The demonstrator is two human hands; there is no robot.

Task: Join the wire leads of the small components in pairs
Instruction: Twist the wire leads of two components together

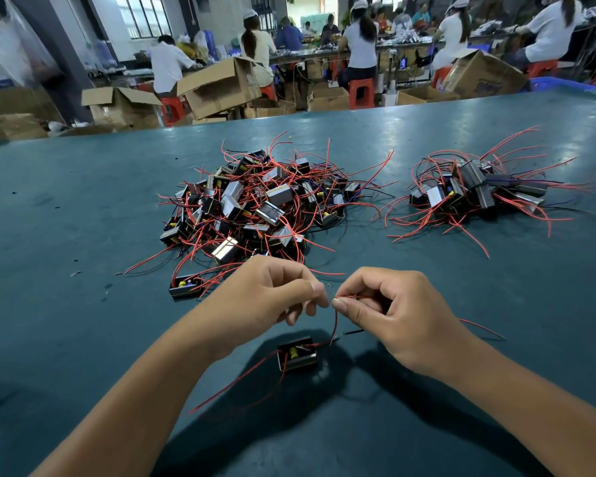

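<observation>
Red wire leads meet between my two hands above the near part of the tabletop (83, 201). My left hand (272, 297) has its fingers curled, thumb and forefinger pinching the end of one red lead (324, 272) that runs off toward the big heap. My right hand (389, 311) is curled too, thumb and forefinger pinching a second red lead (335, 321); this one drops from my fingertips in a curve to a small black component (297, 354) lying on the green surface just below and between my hands. My pinching fingertips are almost touching each other. Whether the two bare ends are already twisted together I cannot tell; they are too small to make out.

That component shows a yellow part on its top, and more red leads trail from it toward the near left edge. Another single component (186, 286) lies just left of my left hand, at the foot of the heap.

Toward the middle of the tabletop sits the large pile of components (255, 204), black-and-silver blocks tangled in red and black wire. A smaller pile (475, 191) lies well apart from it, toward the right edge.

Beyond the far edge stand open cardboard boxes (221, 84), red stools (361, 92), and people in white tops (362, 46) seated at other benches.
</observation>
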